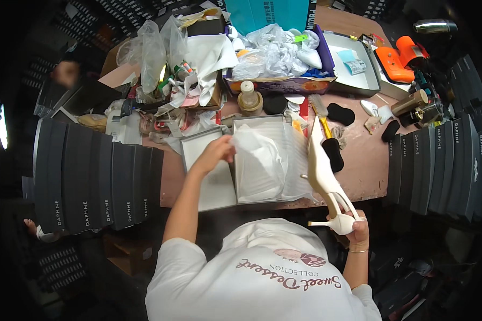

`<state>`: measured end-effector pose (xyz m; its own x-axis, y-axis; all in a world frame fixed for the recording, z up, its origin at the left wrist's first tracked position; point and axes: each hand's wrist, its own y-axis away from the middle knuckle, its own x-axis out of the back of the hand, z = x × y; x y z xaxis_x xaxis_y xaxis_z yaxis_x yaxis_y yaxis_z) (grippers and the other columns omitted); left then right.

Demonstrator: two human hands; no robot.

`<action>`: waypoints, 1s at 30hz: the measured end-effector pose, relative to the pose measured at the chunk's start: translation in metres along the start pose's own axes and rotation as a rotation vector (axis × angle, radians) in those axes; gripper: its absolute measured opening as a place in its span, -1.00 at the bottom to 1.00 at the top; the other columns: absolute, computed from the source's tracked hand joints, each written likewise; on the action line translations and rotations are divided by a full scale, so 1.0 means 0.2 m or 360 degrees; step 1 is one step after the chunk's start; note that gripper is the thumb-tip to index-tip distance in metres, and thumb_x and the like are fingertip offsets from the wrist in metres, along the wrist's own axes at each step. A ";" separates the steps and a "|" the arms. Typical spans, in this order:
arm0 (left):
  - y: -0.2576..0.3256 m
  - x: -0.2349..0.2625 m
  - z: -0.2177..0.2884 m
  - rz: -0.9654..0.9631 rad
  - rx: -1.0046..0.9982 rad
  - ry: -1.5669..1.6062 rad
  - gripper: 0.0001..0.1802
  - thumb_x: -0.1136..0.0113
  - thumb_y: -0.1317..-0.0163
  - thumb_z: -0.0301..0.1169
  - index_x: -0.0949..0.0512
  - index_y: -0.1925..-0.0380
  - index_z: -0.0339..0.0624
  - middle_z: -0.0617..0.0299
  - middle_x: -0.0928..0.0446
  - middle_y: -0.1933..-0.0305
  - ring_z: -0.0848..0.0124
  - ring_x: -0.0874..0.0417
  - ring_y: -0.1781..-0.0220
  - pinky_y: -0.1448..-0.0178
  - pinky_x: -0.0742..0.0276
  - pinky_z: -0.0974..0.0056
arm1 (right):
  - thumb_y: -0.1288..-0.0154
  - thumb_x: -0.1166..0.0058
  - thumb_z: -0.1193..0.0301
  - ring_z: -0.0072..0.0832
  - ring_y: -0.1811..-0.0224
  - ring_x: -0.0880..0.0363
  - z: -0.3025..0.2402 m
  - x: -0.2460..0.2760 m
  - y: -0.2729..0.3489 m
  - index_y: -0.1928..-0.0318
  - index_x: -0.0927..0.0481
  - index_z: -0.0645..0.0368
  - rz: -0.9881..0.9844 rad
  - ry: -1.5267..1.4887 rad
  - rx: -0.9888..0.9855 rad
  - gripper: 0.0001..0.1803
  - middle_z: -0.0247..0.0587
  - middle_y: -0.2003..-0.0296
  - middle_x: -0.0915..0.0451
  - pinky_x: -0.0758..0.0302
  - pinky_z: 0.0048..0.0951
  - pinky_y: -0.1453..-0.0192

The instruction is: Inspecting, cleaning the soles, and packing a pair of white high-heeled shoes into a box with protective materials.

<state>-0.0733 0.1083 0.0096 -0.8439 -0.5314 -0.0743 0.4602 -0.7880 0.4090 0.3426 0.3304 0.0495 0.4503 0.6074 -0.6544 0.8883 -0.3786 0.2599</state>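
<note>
Cream high-heeled shoe [325, 176], smooth with a soft sheen, was gripped at the heel by the right hand [358, 227]. The left hand [215, 152] pinched thin, translucent, crinkled tissue paper [260, 160] in a matt white cardboard shoebox [262, 124]. At 12 o'clock lay glossy, crumpled plastic bags [273, 51]; the tabletop [364, 166] looked matt brown.

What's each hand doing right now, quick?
Left hand: closed, pinching the white tissue paper over the open shoe box.
Right hand: closed around the heel end of a cream high-heeled shoe.
</note>
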 end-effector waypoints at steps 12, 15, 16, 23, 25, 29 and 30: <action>0.43 0.09 -0.06 0.0533 -0.0363 -0.0015 -0.53 -0.08 -0.37 -0.19 -0.42 -0.13 -0.30 0.16 -0.52 0.07 0.41 -0.57 0.09 0.01 -0.51 0.36 | -0.15 -0.13 0.31 -0.58 0.23 -0.54 0.89 -0.63 -0.74 0.01 -0.61 0.27 -0.0323 0.0618 -0.0937 -0.58 -0.28 0.25 -0.61 -0.48 -0.59 0.16; 0.30 0.03 -0.23 0.0624 -0.0091 0.0163 -0.51 -0.06 -0.37 -0.10 -0.46 -0.11 -0.24 0.10 -0.55 0.04 0.25 -0.60 0.00 -0.07 -0.50 0.23 | -0.08 -0.12 0.26 -0.61 0.23 -0.52 0.72 -0.73 -0.64 0.08 -0.65 0.31 -0.0492 0.1028 -0.0804 -0.56 -0.27 0.28 -0.64 -0.42 -0.62 0.09; 0.21 0.12 -0.41 0.0749 0.0069 0.0242 -0.52 -0.06 -0.36 -0.11 -0.47 -0.10 -0.24 0.08 -0.56 0.05 0.22 -0.61 0.00 -0.08 -0.50 0.21 | -0.06 -0.12 0.27 -0.60 0.22 -0.52 0.62 -0.73 -0.59 0.08 -0.65 0.31 -0.0502 0.1042 -0.0829 -0.55 -0.26 0.27 -0.64 -0.42 -0.60 0.08; 0.10 -0.02 -0.24 0.0664 -0.0553 -0.1053 -0.66 -0.15 -0.23 -0.37 -0.52 0.01 -0.27 0.00 -0.56 0.30 0.19 -0.65 0.25 0.12 -0.54 0.23 | 0.04 -0.21 0.21 -0.14 0.09 -0.60 0.26 -0.24 -0.11 0.19 -0.64 0.44 -0.0009 0.0271 -0.0102 -0.49 0.06 0.11 -0.59 -0.50 -0.24 -0.09; -0.02 -0.17 -0.13 0.0463 -0.0659 -0.1075 -0.67 -0.12 -0.20 -0.42 -0.53 0.02 -0.24 -0.03 -0.56 0.30 0.15 -0.64 0.25 0.13 -0.54 0.19 | 0.05 -0.22 0.18 -0.06 0.11 -0.61 0.21 -0.21 -0.03 0.23 -0.63 0.47 0.0093 0.0014 0.0106 -0.47 0.13 0.07 -0.57 -0.54 -0.12 -0.04; -0.49 -0.30 -0.25 0.0175 -0.0382 -0.1808 -0.66 -0.02 -0.13 -0.45 -0.57 0.07 -0.20 -0.10 -0.60 0.24 -0.02 -0.62 0.16 0.07 -0.52 0.04 | 0.03 -0.22 0.16 -0.18 0.12 -0.63 0.14 -0.20 -0.03 0.10 -0.57 0.52 0.0235 0.0112 0.0119 -0.38 0.13 0.08 -0.58 -0.53 -0.27 -0.06; -0.57 -0.27 -0.34 0.0136 -0.0293 -0.1913 -0.66 -0.01 -0.12 -0.44 -0.58 0.09 -0.19 -0.10 -0.60 0.24 -0.05 -0.61 0.16 0.07 -0.51 0.02 | 0.02 -0.22 0.16 -0.21 0.12 -0.63 0.13 -0.23 -0.04 0.06 -0.55 0.53 0.0270 0.0136 0.0056 -0.35 0.12 0.09 -0.59 -0.53 -0.31 -0.07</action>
<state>-0.0622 0.2062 -0.0950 -0.4818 -0.0338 0.8757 0.4765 -0.8487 0.2294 0.3121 0.2879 0.0593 0.6005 0.5895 -0.5402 0.7961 -0.5038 0.3352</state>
